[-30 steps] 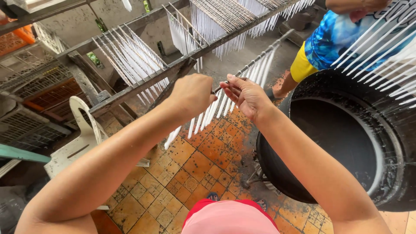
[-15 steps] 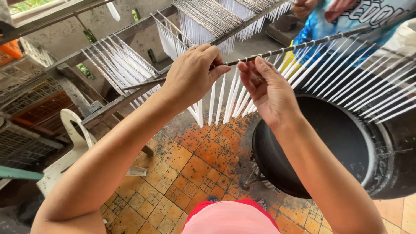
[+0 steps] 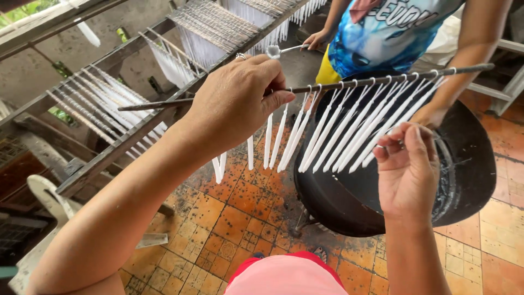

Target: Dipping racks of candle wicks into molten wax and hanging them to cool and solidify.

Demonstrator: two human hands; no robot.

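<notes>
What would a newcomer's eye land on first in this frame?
The thin rod hung with a row of slim white candles, gripped by the left hand at centre. Below right sits a big black vat, the right hand open before it. Wooden racks of more candles fill the upper left.

I see an orange tiled floor [image 3: 240, 218], stained dark in patches, carrying everything here. A large black drum [image 3: 333, 202] stands directly on it. Left of the drum, a wooden drying rack [image 3: 125, 136] rests its frame on the tiles, its beams bearing rows of thin sticks hung with white candles [image 3: 103, 95]. Further left of the drum, a white plastic chair [image 3: 46, 196] stands at the rack's foot.
</notes>
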